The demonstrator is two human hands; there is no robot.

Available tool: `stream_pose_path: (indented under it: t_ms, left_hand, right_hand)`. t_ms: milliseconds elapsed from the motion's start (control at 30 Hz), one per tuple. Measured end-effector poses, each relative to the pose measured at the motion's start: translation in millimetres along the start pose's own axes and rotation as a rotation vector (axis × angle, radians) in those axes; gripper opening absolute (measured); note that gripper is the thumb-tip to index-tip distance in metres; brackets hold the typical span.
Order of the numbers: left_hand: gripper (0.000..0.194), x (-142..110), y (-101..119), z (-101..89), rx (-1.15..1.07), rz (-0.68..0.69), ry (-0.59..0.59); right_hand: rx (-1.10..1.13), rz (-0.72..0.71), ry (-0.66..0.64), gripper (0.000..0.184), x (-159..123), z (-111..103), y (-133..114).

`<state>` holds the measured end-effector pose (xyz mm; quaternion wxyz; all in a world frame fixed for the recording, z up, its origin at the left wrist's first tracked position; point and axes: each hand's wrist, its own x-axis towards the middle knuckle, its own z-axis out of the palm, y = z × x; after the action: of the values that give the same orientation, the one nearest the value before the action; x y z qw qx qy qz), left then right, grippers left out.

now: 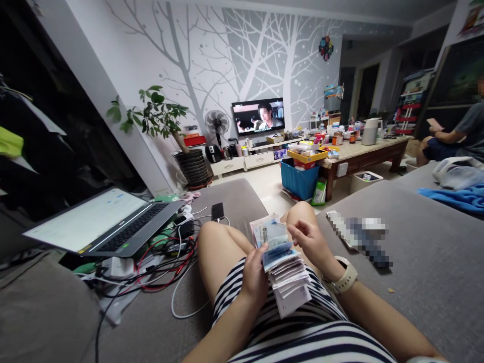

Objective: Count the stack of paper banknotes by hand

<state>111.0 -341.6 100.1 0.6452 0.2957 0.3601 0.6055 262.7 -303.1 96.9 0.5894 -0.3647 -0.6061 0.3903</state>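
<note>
A stack of banknotes (276, 239) lies in my left hand (256, 272), whose thumb presses on the near side of the upper notes. The top notes are pale and blue. Below them, several folded or layered notes (289, 277) fan down over my lap, the lowest reaching toward the striped clothing. My right hand (310, 242), with a watch (346, 276) on its wrist, is closed, fingers curled at the right edge of the top notes. Whether a note is pinched between its fingertips cannot be made out.
An open laptop (124, 227) and tangled cables (177, 257) are on the sofa at left. A phone (218, 212) is plugged in beyond my knee. Blurred items (363, 237) lie at right. Ahead are a blue bin (298, 179) and a cluttered table (355, 151); a person (463, 131) sits far right.
</note>
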Motion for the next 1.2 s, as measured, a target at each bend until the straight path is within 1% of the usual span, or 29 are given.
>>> stream_pose_path:
  t_ms: [133, 233, 367, 467, 567, 667, 800, 933, 1067, 1200]
  left_hand:
    - [0.035, -0.3, -1.0, 0.2, 0.003, -0.007, -0.019]
    - [0.035, 1.5, -1.9, -0.5, 0.012, 0.006, 0.001]
    - [0.038, 6.7, -4.5, -4.0, -0.008, 0.041, 0.083]
    - [0.041, 10.8, -6.9, -6.4, -0.046, 0.013, 0.097]
    - [0.038, 12.6, -7.9, -6.4, -0.089, 0.009, 0.109]
    - [0.036, 12.1, -7.4, -5.4, -0.103, 0.029, 0.098]
    - [0.037, 10.8, -6.3, -5.7, -0.068, 0.034, 0.081]
    - [0.039, 10.4, -5.5, -6.0, -0.047, 0.036, 0.06]
    - [0.039, 8.5, -2.7, -3.5, -0.038, 0.063, 0.07]
    - [0.038, 5.2, 1.0, 0.0, -0.019, 0.061, 0.079]
  right_hand:
    - [-0.04, 0.039, -0.021, 0.04, 3.5, -0.8, 15.0]
    - [-0.061, 0.033, -0.033, 0.041, 3.4, -0.3, 20.9]
    - [-0.045, -0.027, -0.041, 0.037, 0.1, 0.9, 12.7]
    - [-0.019, -0.076, -0.057, 0.035, -3.6, 1.3, 1.9]
    - [0.0, -0.09, -0.074, 0.035, -6.9, 1.2, -4.8]
    - [0.037, -0.081, -0.089, 0.034, -9.3, 1.1, -7.9]
    - [0.091, -0.06, -0.119, 0.031, -10.4, 1.5, -9.8]
    - [0.089, -0.045, -0.111, 0.03, -10.1, 2.4, -9.7]
    - [0.074, -0.038, -0.105, 0.03, -10.5, 3.1, -10.8]
    - [0.098, -0.055, -0.119, 0.028, -11.2, 3.1, -15.3]
